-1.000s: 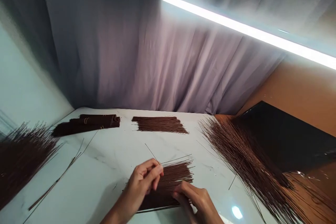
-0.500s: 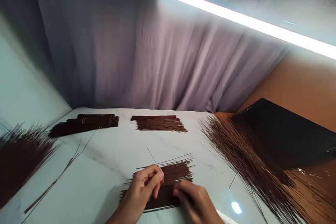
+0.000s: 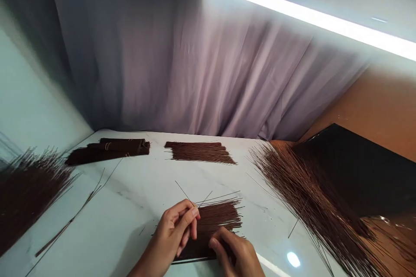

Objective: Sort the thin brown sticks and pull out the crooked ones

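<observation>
My left hand [image 3: 180, 227] is closed, thumb and forefinger pinching a thin dark brown stick [image 3: 184, 192] that slants up and to the left. Below and beyond it lies a flat layer of similar brown sticks [image 3: 222, 215], packed side by side across the table. A darker, denser part [image 3: 196, 249] of this layer sits between my hands at the near side. My right hand [image 3: 235, 251] is at the layer's right side with curled fingers, thumb and forefinger close together. Whatever they hold, if anything, cannot be made out.
Dark rolled bundles [image 3: 120, 148] and another flat stick layer [image 3: 201, 152] lie at the back of the white table [image 3: 146, 186]. Large heaps of loose sticks are at left [image 3: 29, 194] and right [image 3: 302, 190]. A black sheet [image 3: 354, 169] is at far right.
My left hand has shifted slightly up and left with the stick. My right hand has moved slightly left and down. The whole view has tilted a little.
</observation>
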`<state>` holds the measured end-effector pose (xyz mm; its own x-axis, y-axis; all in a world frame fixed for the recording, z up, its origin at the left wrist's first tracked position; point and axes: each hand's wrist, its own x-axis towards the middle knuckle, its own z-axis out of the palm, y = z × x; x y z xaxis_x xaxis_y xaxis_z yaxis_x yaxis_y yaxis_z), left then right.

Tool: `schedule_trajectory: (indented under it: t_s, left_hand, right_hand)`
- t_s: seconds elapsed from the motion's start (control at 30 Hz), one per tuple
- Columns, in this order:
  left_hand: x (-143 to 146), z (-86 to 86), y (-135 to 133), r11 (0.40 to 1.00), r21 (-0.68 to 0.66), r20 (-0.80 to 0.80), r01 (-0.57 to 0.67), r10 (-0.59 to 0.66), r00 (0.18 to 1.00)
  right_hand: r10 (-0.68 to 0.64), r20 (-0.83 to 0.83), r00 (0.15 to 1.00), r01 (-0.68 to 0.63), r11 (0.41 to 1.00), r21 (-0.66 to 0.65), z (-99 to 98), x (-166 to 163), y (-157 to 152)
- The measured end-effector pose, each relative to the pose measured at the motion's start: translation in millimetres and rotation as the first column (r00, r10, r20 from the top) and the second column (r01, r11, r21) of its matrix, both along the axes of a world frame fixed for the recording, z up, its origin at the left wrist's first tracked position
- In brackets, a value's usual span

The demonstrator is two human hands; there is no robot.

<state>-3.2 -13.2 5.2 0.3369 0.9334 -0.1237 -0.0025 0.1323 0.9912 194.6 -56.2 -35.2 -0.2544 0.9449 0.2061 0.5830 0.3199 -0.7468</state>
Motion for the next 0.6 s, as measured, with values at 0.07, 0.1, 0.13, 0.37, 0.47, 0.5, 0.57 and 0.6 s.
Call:
schedule_trajectory:
  t_s: [0.07, 0.1, 0.13, 0.37, 0.47, 0.5, 0.57, 0.6]
  left_hand:
    - [2, 3.3, -7, 0.998, -0.055, 0.066, 0.043, -0.039, 0.997]
    - [3, 5.1, -9, 0.994, -0.084, 0.097, 0.069, -0.061, 0.993]
    - [5, 7.1, -11, 0.989, -0.11, 0.121, 0.099, -0.085, 0.989]
    - [9, 11.4, -7, 0.999, -0.039, 0.012, 0.011, -0.011, 1.0]
    - [8, 7.8, -4, 0.999, -0.002, -0.047, -0.047, 0.046, 0.998]
    - [7, 7.3, -3, 0.998, -0.005, -0.056, -0.058, 0.058, 0.997]
    - [2, 7.8, 0, 0.997, -0.004, -0.066, -0.071, 0.071, 0.995]
    - [0, 8.8, 1, 0.997, -0.002, -0.07, -0.076, 0.076, 0.995]
  right_hand:
    - [0.015, -0.02, 1.0, -0.017, 0.995, -0.096, 5.3, 12, 11]
    - [0.024, -0.028, 0.999, -0.027, 0.991, -0.132, 12.6, 19, 18]
    - [0.036, -0.032, 0.999, -0.04, 0.986, -0.163, 21.3, 24, 25]
    - [0.191, 0.035, 0.981, -0.179, 0.957, -0.227, 63.2, 39, 40]
    - [0.236, 0.077, 0.969, -0.212, 0.948, -0.237, 70.8, 46, 41]
    - [0.243, 0.084, 0.967, -0.216, 0.945, -0.247, 73.5, 51, 42]
    - [0.235, 0.088, 0.968, -0.206, 0.945, -0.252, 79.0, 63, 46]
    - [0.224, 0.09, 0.97, -0.197, 0.95, -0.244, 81.5, 69, 49]
